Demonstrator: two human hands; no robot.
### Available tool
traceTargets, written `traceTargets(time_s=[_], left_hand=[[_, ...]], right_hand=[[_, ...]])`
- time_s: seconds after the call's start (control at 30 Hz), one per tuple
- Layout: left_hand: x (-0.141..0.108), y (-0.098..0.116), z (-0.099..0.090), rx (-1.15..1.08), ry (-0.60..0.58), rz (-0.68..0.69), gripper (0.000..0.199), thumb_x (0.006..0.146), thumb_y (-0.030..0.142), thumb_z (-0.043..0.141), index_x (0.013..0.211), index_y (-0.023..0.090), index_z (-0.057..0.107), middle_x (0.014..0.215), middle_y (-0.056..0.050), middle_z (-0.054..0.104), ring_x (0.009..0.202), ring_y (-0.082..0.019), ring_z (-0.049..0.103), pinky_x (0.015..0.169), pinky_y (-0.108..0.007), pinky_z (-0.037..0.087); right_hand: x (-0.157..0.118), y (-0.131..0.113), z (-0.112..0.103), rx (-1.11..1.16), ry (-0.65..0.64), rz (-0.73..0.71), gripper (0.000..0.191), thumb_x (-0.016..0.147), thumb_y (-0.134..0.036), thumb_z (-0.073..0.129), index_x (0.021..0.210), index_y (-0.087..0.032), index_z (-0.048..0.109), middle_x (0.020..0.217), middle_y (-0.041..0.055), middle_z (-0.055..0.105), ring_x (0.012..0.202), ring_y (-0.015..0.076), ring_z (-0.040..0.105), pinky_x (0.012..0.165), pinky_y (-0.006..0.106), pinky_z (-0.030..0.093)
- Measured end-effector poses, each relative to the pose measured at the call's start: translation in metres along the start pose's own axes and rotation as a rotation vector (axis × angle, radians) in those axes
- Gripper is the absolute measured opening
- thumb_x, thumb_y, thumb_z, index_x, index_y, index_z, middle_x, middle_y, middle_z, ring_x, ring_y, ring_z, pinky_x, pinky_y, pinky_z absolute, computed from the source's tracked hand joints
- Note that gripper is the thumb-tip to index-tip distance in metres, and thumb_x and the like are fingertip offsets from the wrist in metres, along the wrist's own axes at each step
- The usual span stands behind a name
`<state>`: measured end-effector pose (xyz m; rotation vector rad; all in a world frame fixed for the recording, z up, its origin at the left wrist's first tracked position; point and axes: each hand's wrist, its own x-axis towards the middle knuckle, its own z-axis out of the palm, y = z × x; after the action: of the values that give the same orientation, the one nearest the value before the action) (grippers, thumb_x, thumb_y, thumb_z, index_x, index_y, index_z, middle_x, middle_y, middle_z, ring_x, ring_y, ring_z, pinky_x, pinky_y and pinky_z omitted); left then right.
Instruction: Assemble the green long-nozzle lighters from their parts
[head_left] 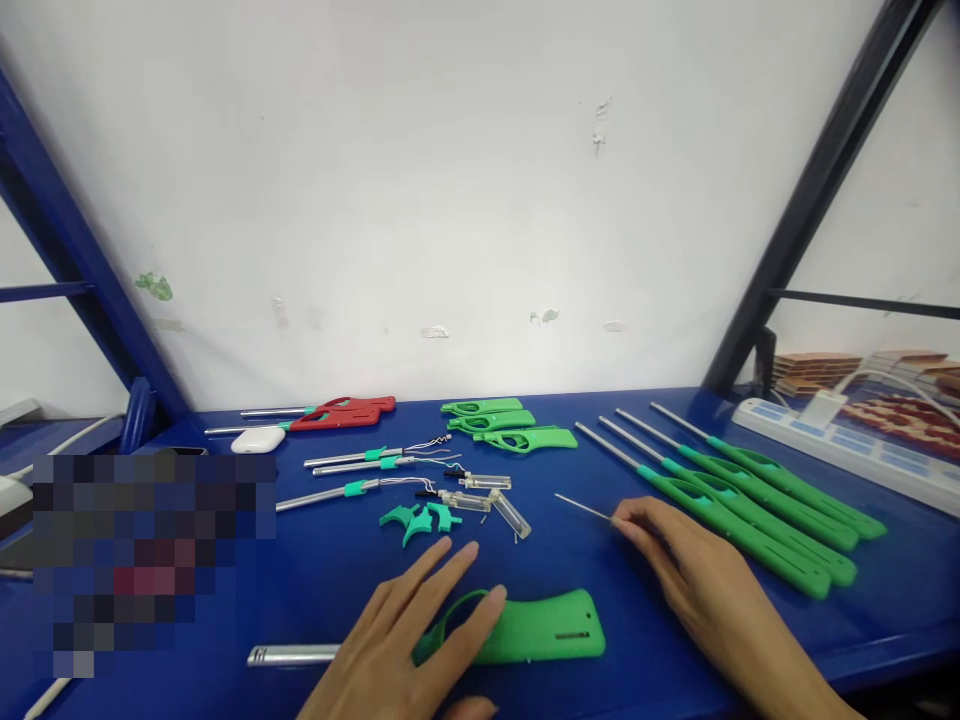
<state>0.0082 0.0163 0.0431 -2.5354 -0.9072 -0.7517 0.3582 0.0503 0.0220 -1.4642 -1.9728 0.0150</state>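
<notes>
A green long-necked lighter point(540, 625) lies flat at the front of the blue table, its silver tube pointing left. Over its tube end and trigger loop, my left hand point(409, 635) is spread, fingers apart; whether it presses on the lighter I cannot tell. My right hand point(671, 555), to the right, pinches a thin metal rod point(581, 506) whose free end points left and away from me. Beyond my left hand are several loose teal triggers point(420, 520). Behind those lie clear fuel tanks point(510, 514) and silver tubes point(330, 496) with wires.
Several assembled green lighters point(765, 530) lie on the right, beside a white power strip point(847, 450). Green handle shells point(529, 438) and red lighters point(337, 418) are along the back. A white earbud case point(258, 439) sits at the left.
</notes>
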Motion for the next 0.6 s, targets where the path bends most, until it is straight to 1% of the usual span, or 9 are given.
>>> traceTargets(time_s=[0.03,0.07,0.13,0.2,0.23,0.3,0.37,0.47,0.6], left_hand=[[0.001,-0.001,0.003,0.018,-0.039,0.036,0.038,0.117,0.037,0.049,0.150,0.029,0.064,0.152,-0.009,0.070,0.133,-0.032,0.072,0.092,-0.042,0.068],[0.002,-0.002,0.005,0.010,-0.064,0.052,0.037,0.116,0.032,0.050,0.149,0.029,0.066,0.150,-0.008,0.072,0.131,-0.030,0.074,0.092,-0.041,0.068],[0.002,-0.003,0.009,-0.047,-0.086,0.036,0.036,0.112,0.025,0.056,0.146,0.030,0.068,0.139,-0.006,0.079,0.123,-0.026,0.079,0.095,-0.036,0.068],[-0.002,-0.004,0.011,-0.107,-0.091,-0.001,0.036,0.110,0.024,0.061,0.144,0.030,0.069,0.130,-0.004,0.082,0.117,-0.024,0.080,0.096,-0.035,0.068],[-0.005,-0.004,0.012,-0.127,-0.090,-0.019,0.036,0.109,0.025,0.063,0.144,0.030,0.068,0.129,-0.005,0.082,0.116,-0.024,0.080,0.096,-0.035,0.068],[-0.010,-0.005,0.013,-0.155,-0.092,-0.034,0.036,0.108,0.025,0.064,0.144,0.029,0.067,0.128,-0.005,0.080,0.115,-0.024,0.079,0.095,-0.036,0.069],[-0.014,-0.005,0.014,-0.168,-0.101,-0.036,0.036,0.108,0.023,0.062,0.144,0.028,0.066,0.130,-0.006,0.079,0.116,-0.025,0.078,0.095,-0.037,0.069],[-0.015,-0.006,0.015,-0.179,-0.119,-0.050,0.039,0.107,0.019,0.063,0.145,0.028,0.064,0.135,-0.007,0.076,0.118,-0.026,0.077,0.097,-0.038,0.068],[-0.015,-0.005,0.016,-0.211,-0.130,-0.084,0.043,0.102,0.015,0.068,0.143,0.028,0.063,0.135,-0.006,0.075,0.116,-0.025,0.077,0.096,-0.039,0.069]], right_hand=[[0.000,-0.005,-0.001,0.014,-0.009,-0.004,0.027,0.117,-0.039,0.041,0.102,-0.028,0.061,0.089,-0.0003,0.071,0.075,0.0188,0.071,0.070,0.028,0.057],[0.001,-0.010,-0.002,0.038,-0.019,-0.008,0.030,0.118,-0.039,0.037,0.101,-0.028,0.059,0.085,-0.0012,0.068,0.071,0.0179,0.068,0.067,0.027,0.056],[0.003,-0.025,-0.003,0.107,-0.056,-0.005,0.031,0.119,-0.039,0.034,0.102,-0.028,0.058,0.085,-0.0012,0.067,0.073,0.0175,0.067,0.068,0.026,0.055],[0.010,-0.043,-0.003,0.169,-0.125,0.005,0.027,0.117,-0.042,0.042,0.103,-0.027,0.060,0.090,-0.0004,0.070,0.078,0.0183,0.069,0.072,0.027,0.055],[0.014,-0.052,-0.003,0.179,-0.171,0.002,0.026,0.116,-0.042,0.047,0.100,-0.027,0.062,0.088,-0.0009,0.070,0.077,0.0184,0.068,0.071,0.027,0.053],[0.025,-0.068,-0.003,0.163,-0.267,-0.019,0.027,0.113,-0.041,0.055,0.092,-0.026,0.064,0.079,-0.0029,0.068,0.069,0.0178,0.065,0.064,0.027,0.048],[0.038,-0.079,-0.003,0.143,-0.348,-0.053,0.025,0.112,-0.037,0.056,0.093,-0.026,0.068,0.072,-0.0043,0.066,0.064,0.0174,0.063,0.059,0.026,0.042],[0.051,-0.084,0.000,0.123,-0.413,-0.106,0.018,0.110,-0.033,0.059,0.106,-0.029,0.076,0.075,-0.0048,0.072,0.064,0.0173,0.067,0.061,0.027,0.042],[0.056,-0.077,0.006,0.070,-0.417,-0.109,0.021,0.108,-0.030,0.060,0.113,-0.031,0.080,0.081,-0.0023,0.078,0.067,0.0193,0.071,0.067,0.029,0.044]])
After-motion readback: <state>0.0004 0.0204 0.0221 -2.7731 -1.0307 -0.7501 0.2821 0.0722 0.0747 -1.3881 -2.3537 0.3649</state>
